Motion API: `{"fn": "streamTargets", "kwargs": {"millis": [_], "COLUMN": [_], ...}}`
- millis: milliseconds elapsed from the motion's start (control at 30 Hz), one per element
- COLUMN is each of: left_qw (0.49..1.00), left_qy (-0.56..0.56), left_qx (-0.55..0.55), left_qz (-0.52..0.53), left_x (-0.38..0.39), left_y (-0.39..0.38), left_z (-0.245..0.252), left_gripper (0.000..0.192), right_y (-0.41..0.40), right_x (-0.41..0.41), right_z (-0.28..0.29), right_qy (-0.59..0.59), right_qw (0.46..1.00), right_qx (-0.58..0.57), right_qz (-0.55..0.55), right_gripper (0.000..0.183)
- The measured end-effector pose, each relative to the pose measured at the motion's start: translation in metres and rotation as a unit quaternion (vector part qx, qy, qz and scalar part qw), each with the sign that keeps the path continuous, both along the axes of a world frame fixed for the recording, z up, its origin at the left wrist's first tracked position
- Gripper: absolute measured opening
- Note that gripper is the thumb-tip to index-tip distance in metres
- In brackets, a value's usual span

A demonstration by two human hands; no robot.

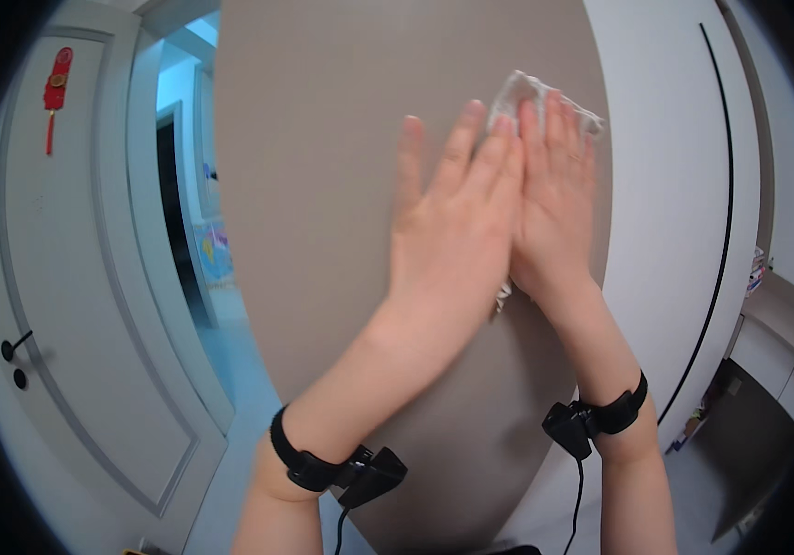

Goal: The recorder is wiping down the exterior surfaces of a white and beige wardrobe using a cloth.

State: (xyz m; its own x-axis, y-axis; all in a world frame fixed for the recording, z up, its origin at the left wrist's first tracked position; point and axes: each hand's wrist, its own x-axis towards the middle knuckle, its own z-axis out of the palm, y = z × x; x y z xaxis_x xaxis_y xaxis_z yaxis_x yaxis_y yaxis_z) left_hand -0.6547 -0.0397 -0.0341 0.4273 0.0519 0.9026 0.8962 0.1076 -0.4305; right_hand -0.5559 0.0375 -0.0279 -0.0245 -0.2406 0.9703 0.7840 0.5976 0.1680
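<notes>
A crumpled white cloth (523, 84) lies flat against a tall taupe panel (314, 173). My right hand (555, 201) presses it to the surface with a flat palm, fingers pointing up. Part of the cloth pokes out above those fingertips, and another bit shows below, between the wrists. Close against it on the left is my left hand (449, 208), palm toward the panel with fingers spread. Its right edge meets or overlaps my right hand. Whether cloth lies under the left palm is hidden. Slight blur softens both hands.
Each forearm wears a black strapped device (341, 472) with a cable. A white door (85, 243) with a black lever handle (17, 345) stands left, beside a doorway. Right of the panel is a white cabinet front (668, 173) with a long black handle strip. A dark chair (744, 430) sits lower right.
</notes>
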Motion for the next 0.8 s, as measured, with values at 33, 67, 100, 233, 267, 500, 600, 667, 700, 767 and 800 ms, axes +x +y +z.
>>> {"fn": "streamTargets", "kwargs": {"millis": [33,67,100,233,267,500,600,667,700,767,800], "left_qw": [1.000,1.000,1.000,0.999,0.998,0.987,0.982,0.980,0.973,0.963,0.963], "left_qy": [0.009,0.006,0.002,-0.031,-0.049,-0.136,-0.181,-0.197,-0.229,-0.262,-0.264], "left_qx": [0.016,0.019,0.025,0.025,0.031,0.061,0.041,0.028,0.030,0.040,0.035], "left_qz": [-0.001,0.004,0.009,-0.012,0.005,0.066,0.030,0.029,0.017,0.040,0.042], "left_x": [-0.003,-0.007,-0.011,-0.036,-0.044,-0.090,-0.099,-0.099,-0.097,-0.090,-0.087], "left_y": [0.000,-0.003,-0.007,-0.025,-0.033,-0.066,-0.067,-0.072,-0.076,-0.075,-0.071], "left_z": [-0.003,-0.003,-0.001,-0.005,-0.007,-0.019,-0.037,-0.054,-0.062,-0.076,-0.083], "left_gripper": [0.047,0.046,0.045,0.043,0.042,0.040,0.041,0.042,0.041,0.040,0.040], "right_y": [0.002,0.001,-0.001,-0.015,-0.022,-0.053,-0.058,-0.064,-0.068,-0.070,-0.068], "right_x": [-0.003,-0.006,-0.011,-0.043,-0.053,-0.116,-0.129,-0.132,-0.134,-0.134,-0.131], "right_z": [0.001,0.001,0.002,0.009,0.011,0.020,0.006,-0.006,-0.012,-0.026,-0.033], "right_qy": [-0.005,-0.012,-0.003,-0.035,-0.049,-0.094,-0.119,-0.130,-0.144,-0.155,-0.155], "right_qw": [1.000,0.999,0.999,0.995,0.992,0.968,0.960,0.957,0.952,0.949,0.950], "right_qx": [0.017,0.033,0.050,0.074,0.080,0.147,0.136,0.132,0.138,0.144,0.139], "right_qz": [-0.003,-0.004,-0.004,0.063,0.086,0.180,0.214,0.225,0.231,0.233,0.235], "right_gripper": [0.052,0.052,0.052,0.054,0.054,0.050,0.049,0.049,0.048,0.046,0.046]}}
